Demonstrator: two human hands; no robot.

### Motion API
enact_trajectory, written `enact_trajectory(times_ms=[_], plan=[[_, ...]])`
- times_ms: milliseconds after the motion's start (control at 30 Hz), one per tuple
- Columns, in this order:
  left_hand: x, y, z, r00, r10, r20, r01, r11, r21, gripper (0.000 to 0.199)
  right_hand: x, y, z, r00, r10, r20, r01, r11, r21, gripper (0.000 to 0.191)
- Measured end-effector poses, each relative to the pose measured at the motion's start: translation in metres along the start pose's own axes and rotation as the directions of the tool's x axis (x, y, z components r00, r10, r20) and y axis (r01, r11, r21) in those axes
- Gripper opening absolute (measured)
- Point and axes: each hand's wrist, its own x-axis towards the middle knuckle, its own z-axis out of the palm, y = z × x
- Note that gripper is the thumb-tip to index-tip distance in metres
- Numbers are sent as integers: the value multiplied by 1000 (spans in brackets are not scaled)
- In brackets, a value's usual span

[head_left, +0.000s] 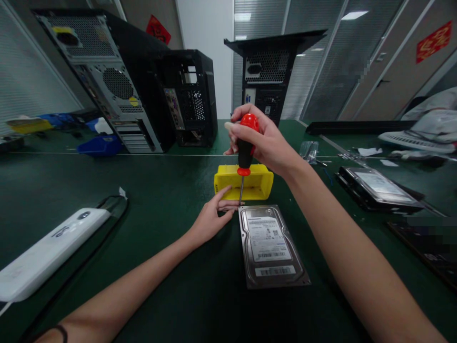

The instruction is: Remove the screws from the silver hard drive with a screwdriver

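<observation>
The drive [270, 238] lies flat at lower centre of frame, its upper-left corner exposed to the near-upright screwdriver [244, 155] held in the curled fingers of the right hand [266, 143], the left hand [210, 220], fingers spread, apparently steadying that corner.

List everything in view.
Screwdriver: 1, red and black, centre
Hard drive: 1, silver, front centre
Second hard drive: 1, silver, right
Parts bin: 1, yellow, centre
Other bin: 1, blue, back left
Computer cases: 3, mostly black, back
Oblong device: 1, white, left
Cables: 2, black and white, left
Plastic bag: 1, transparent, right
Panel: 1, black, far right
Bar: 1, black, back right
Wall signs: 2, red, background
Table: 1, green, underneath
Edge clutter: uncounted, mixed, blurred
Left hand: 1, bare, centre
Right hand: 1, bare, on screwdriver
</observation>
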Motion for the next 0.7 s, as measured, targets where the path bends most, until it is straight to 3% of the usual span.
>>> enact_trajectory(times_ms=[167, 467, 700], plan=[[0, 2, 0, 1000, 5, 10, -5, 1000, 22, 66, 0, -3, -7, 991, 48, 125, -62, 992, 112, 19], [-1, 9, 0, 1000, -23, 5, 23, 999, 44, 65, -3, -4, -4, 996, -27, 89, 29, 1000, -12, 23], [1, 4, 1, 1000, -18, 1, 18, 999, 41, 66, -2, -4, -7, 984, 31, 173, -52, 992, 119, 20]])
